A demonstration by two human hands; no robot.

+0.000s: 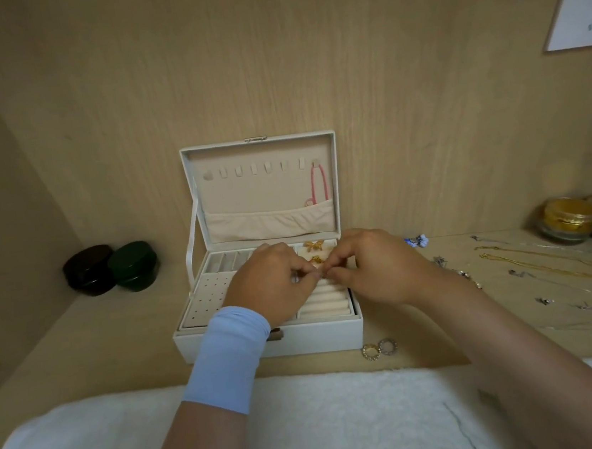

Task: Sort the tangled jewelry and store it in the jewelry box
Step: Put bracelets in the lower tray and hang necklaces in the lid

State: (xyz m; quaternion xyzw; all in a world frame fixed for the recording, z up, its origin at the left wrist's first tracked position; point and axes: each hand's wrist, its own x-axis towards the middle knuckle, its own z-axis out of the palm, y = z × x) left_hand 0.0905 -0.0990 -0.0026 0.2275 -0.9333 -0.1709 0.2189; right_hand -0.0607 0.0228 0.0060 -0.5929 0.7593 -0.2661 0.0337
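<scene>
Over the jewelry box (319, 337), a tiny piece (317, 267) is pinched between the curled fingers of the left hand (270, 283) and right hand (378, 266); its kind is hidden.

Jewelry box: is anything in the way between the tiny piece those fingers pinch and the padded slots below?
Nothing visible does. The lid is open, and the left hand and right hand pinch the small piece right above the ring rolls of the jewelry box.
</scene>
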